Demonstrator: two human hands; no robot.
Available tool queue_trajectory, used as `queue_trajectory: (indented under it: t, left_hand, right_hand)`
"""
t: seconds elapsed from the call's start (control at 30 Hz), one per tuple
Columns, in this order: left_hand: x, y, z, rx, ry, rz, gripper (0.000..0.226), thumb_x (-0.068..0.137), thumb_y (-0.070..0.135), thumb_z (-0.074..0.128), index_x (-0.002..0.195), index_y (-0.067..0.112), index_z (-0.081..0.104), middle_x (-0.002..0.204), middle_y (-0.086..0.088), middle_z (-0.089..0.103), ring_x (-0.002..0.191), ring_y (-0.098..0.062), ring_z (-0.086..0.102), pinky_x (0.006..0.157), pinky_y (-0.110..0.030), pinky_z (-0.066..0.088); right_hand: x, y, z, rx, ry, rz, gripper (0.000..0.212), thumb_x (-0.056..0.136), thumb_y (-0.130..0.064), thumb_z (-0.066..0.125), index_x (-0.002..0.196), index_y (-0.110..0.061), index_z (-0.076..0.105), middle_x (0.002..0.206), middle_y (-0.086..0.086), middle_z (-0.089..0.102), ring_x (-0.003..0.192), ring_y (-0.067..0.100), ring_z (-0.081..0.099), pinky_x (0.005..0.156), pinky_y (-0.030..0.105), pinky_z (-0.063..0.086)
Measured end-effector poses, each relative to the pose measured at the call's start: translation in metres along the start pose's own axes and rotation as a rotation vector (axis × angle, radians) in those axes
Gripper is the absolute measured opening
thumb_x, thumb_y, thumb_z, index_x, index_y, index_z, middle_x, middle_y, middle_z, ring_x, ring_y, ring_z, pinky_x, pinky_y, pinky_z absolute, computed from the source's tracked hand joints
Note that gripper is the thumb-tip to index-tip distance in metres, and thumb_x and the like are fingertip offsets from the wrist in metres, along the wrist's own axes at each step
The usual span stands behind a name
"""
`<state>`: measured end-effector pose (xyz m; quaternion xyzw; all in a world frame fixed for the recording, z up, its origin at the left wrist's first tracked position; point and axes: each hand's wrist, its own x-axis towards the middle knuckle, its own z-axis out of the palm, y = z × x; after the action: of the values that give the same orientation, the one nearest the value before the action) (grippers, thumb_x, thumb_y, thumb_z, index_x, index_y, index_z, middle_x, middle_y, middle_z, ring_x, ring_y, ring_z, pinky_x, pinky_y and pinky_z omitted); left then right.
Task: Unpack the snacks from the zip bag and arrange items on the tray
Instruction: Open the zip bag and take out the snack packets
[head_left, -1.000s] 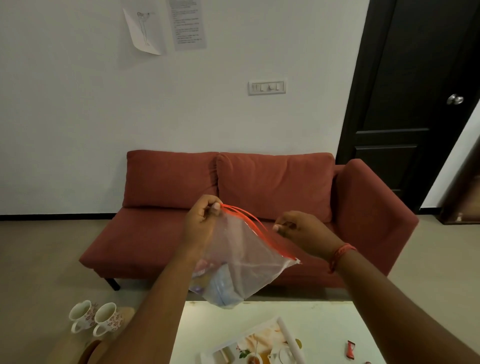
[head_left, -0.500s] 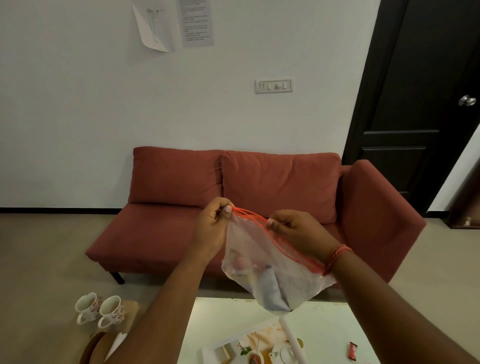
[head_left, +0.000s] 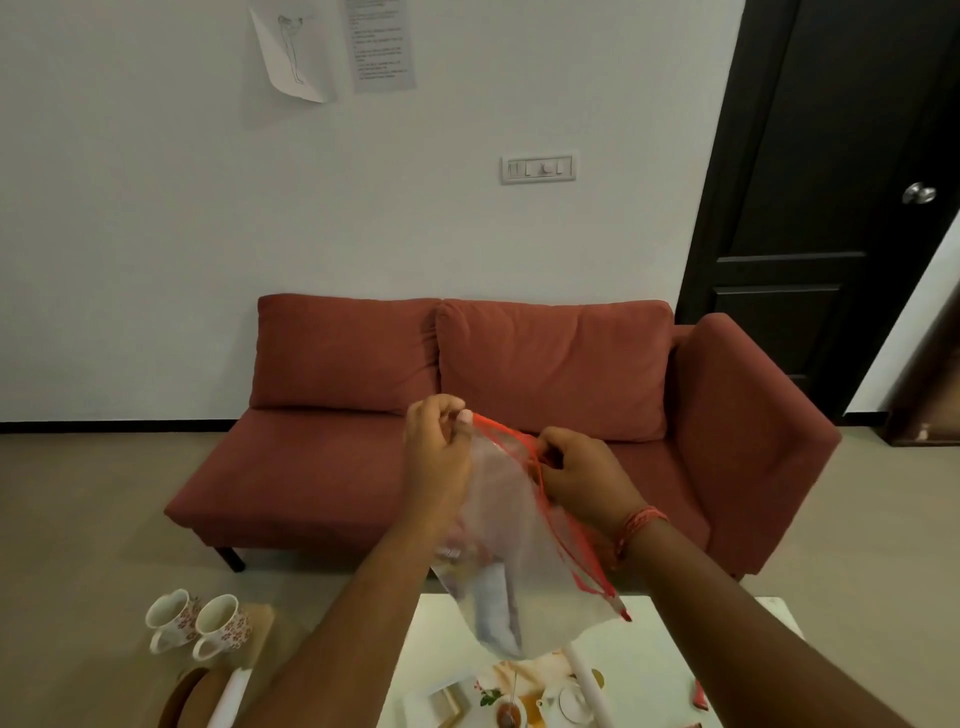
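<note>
The left hand (head_left: 434, 457) is pinching the zip bag (head_left: 519, 545) at its red top corner. The right hand (head_left: 584, 475) is gripping the red seal, above the white counter (head_left: 654, 644).

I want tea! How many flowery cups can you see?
2. One flowery cup stands at the lower left; the other cup is right beside it. More may be hidden outside the picture.

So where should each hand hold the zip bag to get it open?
At the red zip strip, one lip per hand from opposite sides, as the left hand and right hand pinch it now. The zip bag hangs with its snacks sagging low, so the top is free.
</note>
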<state>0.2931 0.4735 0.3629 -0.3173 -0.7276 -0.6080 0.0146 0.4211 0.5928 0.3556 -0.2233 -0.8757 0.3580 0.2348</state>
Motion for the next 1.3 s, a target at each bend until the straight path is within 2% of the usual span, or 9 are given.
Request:
queue_trajectory:
  t: [0.1, 0.27, 0.4, 0.57, 0.77, 0.9, 1.1, 1.23, 1.3]
  left_hand:
    - [-0.030, -0.004, 0.011, 0.109, 0.124, -0.049, 0.016, 0.092, 0.019, 0.062, 0.102, 0.006, 0.057, 0.105, -0.010, 0.051, 0.098, -0.027, 0.052, 0.089, -0.038, 0.044]
    - [-0.064, -0.001, 0.025, -0.120, -0.293, -0.520, 0.044, 0.090, 0.063, 0.047, 0.105, 0.022, 0.047, 0.098, -0.003, 0.067, 0.083, -0.012, 0.065, 0.060, -0.021, 0.048]
    - [-0.063, 0.001, 0.033, -0.233, -0.373, -0.630, 0.036, 0.093, 0.059, 0.047, 0.109, 0.027, 0.053, 0.093, 0.006, 0.072, 0.077, -0.007, 0.071, 0.054, -0.018, 0.052]
    - [-0.056, -0.009, 0.037, -0.075, -0.349, -0.554, 0.025, 0.099, 0.042, 0.048, 0.102, 0.019, 0.057, 0.093, -0.007, 0.069, 0.083, -0.018, 0.067, 0.069, -0.037, 0.056]
    - [-0.049, -0.031, 0.027, 0.129, -0.160, -0.368, 0.008, 0.091, 0.009, 0.045, 0.090, 0.016, 0.047, 0.074, -0.001, 0.055, 0.063, -0.016, 0.049, 0.053, -0.030, 0.039]
    - [-0.043, -0.044, 0.013, 0.186, -0.052, -0.290, 0.019, 0.091, 0.006, 0.048, 0.088, 0.025, 0.045, 0.081, 0.000, 0.057, 0.070, -0.015, 0.052, 0.057, -0.031, 0.040]
    - [-0.046, -0.048, 0.017, 0.183, -0.127, -0.198, 0.022, 0.094, 0.012, 0.052, 0.083, 0.029, 0.045, 0.081, 0.000, 0.058, 0.072, -0.017, 0.055, 0.059, -0.035, 0.048]
    - [-0.050, -0.045, 0.023, 0.153, -0.241, -0.137, 0.014, 0.096, 0.016, 0.055, 0.085, 0.023, 0.048, 0.078, 0.000, 0.060, 0.066, -0.009, 0.055, 0.056, -0.028, 0.049]
    - [-0.052, -0.045, 0.026, 0.224, -0.290, -0.030, 0.016, 0.097, 0.016, 0.053, 0.083, 0.020, 0.048, 0.075, -0.003, 0.059, 0.064, -0.013, 0.055, 0.058, -0.032, 0.052]
  right_hand:
    - [-0.002, -0.002, 0.008, -0.010, 0.053, 0.037, 0.016, 0.084, -0.015, 0.068, 0.072, -0.019, 0.058, 0.060, -0.010, 0.057, 0.055, 0.000, 0.049, 0.057, 0.022, 0.037]
    - [-0.009, -0.007, 0.018, 0.085, 0.005, 0.121, 0.009, 0.091, -0.013, 0.061, 0.083, -0.015, 0.063, 0.070, -0.002, 0.066, 0.058, 0.008, 0.060, 0.057, 0.020, 0.049]
    - [-0.014, -0.008, 0.019, 0.102, -0.016, 0.095, 0.021, 0.087, 0.003, 0.053, 0.091, -0.013, 0.066, 0.077, 0.001, 0.071, 0.063, 0.011, 0.067, 0.064, 0.025, 0.056]
    - [-0.015, 0.001, 0.022, 0.206, 0.048, 0.155, 0.023, 0.093, 0.002, 0.050, 0.099, -0.014, 0.065, 0.089, 0.003, 0.070, 0.067, 0.012, 0.065, 0.065, 0.028, 0.059]
    - [-0.019, 0.023, 0.010, 0.136, 0.173, 0.216, 0.024, 0.089, 0.002, 0.052, 0.099, -0.014, 0.066, 0.084, 0.004, 0.066, 0.068, 0.012, 0.062, 0.064, 0.028, 0.053]
    - [-0.026, 0.043, 0.002, -0.046, 0.237, 0.235, 0.023, 0.086, 0.003, 0.050, 0.090, -0.013, 0.066, 0.091, 0.004, 0.065, 0.083, 0.018, 0.057, 0.068, 0.024, 0.038]
    - [-0.033, 0.039, 0.005, -0.233, 0.130, 0.224, 0.016, 0.090, -0.011, 0.055, 0.104, -0.017, 0.058, 0.111, 0.005, 0.055, 0.092, 0.024, 0.057, 0.074, 0.031, 0.048]
    - [-0.037, 0.009, 0.002, -0.442, 0.468, -0.167, 0.024, 0.080, -0.007, 0.062, 0.102, -0.017, 0.057, 0.105, 0.003, 0.048, 0.089, 0.018, 0.046, 0.073, 0.026, 0.045]
    - [-0.037, -0.008, 0.008, -0.409, 0.339, -0.355, 0.017, 0.085, -0.010, 0.054, 0.096, -0.023, 0.054, 0.098, -0.003, 0.050, 0.082, 0.011, 0.046, 0.069, 0.021, 0.046]
